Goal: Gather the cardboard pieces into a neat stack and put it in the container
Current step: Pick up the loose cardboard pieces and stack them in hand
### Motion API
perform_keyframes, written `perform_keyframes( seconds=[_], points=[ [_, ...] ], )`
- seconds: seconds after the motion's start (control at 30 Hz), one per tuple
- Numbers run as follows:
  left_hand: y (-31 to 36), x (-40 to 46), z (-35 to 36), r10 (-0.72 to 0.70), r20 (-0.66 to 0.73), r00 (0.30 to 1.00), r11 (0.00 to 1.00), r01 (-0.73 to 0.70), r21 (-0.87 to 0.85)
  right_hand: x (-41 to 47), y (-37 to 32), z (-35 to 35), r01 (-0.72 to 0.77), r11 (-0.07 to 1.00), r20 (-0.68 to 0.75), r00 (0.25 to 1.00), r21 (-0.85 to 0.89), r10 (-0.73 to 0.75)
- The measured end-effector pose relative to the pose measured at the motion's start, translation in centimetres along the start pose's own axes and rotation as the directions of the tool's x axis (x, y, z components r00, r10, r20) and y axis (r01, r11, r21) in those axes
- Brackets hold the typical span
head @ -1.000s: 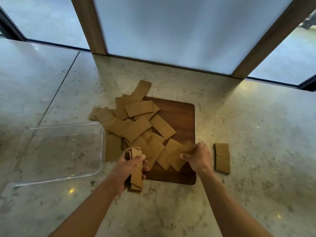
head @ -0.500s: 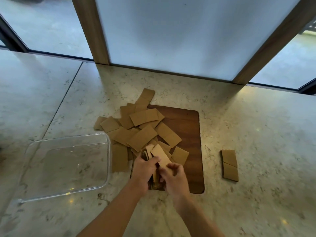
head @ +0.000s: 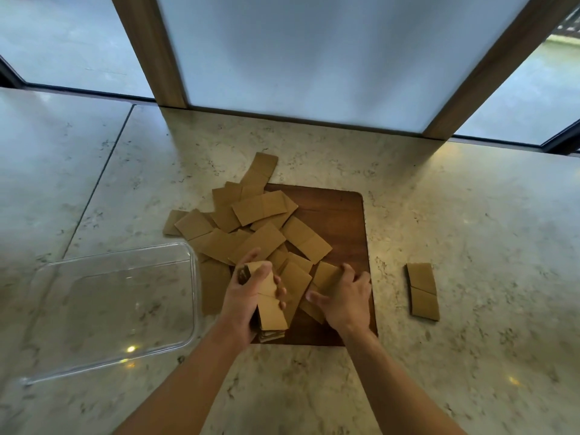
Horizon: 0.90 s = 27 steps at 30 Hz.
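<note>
Several brown cardboard pieces [head: 251, 221] lie scattered over the left part of a dark wooden board [head: 342, 221] and the counter beside it. My left hand [head: 243, 296] is shut on a small stack of cardboard pieces [head: 271, 309], held above the board's near left corner. To its right, my right hand [head: 343, 298] lies over a loose cardboard piece [head: 326, 273] on the board, fingertips on it; I cannot tell whether it grips it. A clear plastic container [head: 194, 309] sits on the counter to the left with nothing in it.
One folded cardboard piece [head: 422, 290] lies apart on the marble counter [head: 470, 215], right of the board. Frosted window panels with wooden posts [head: 150, 48] rise at the counter's far edge.
My right hand has left the stack and moved right onto a loose piece on the board. My left hand still holds the stack, now with one more piece on it.
</note>
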<state>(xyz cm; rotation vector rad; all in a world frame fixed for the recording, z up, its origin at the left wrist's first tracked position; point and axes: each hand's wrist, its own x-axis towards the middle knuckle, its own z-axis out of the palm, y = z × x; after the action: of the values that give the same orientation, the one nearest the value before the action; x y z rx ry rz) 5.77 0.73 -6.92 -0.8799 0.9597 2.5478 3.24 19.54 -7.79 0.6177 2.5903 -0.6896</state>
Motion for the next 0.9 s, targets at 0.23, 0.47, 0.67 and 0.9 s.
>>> perform_keyframes(
  seconds=[0.23,0.47,0.67,0.9],
  points=[
    [1.0,-0.6,-1.1,0.053,-0.058,0.997,0.986,-0.043,0.161,1.2,2.6,-2.9,0.006,0.803,-0.081,0.995,0.596,0.053],
    [0.3,-1.4,-1.2,-0.027,0.018,0.999,0.849,0.013,0.528,-2.6,-1.9,0.7,0.256,0.862,0.267,0.878,0.438,-0.396],
    [0.4,-2.2,-4.3,-0.09,-0.159,0.983,0.952,0.131,0.277,-1.9,-2.5,2.8,0.11,0.984,0.005,0.994,0.142,-0.112],
    [0.3,-2.9,-4.6,-0.064,-0.117,0.991,0.967,0.091,0.239,0.1,0.2,-0.7,-0.123,0.545,0.101,0.992,0.829,0.07]
  ],
)
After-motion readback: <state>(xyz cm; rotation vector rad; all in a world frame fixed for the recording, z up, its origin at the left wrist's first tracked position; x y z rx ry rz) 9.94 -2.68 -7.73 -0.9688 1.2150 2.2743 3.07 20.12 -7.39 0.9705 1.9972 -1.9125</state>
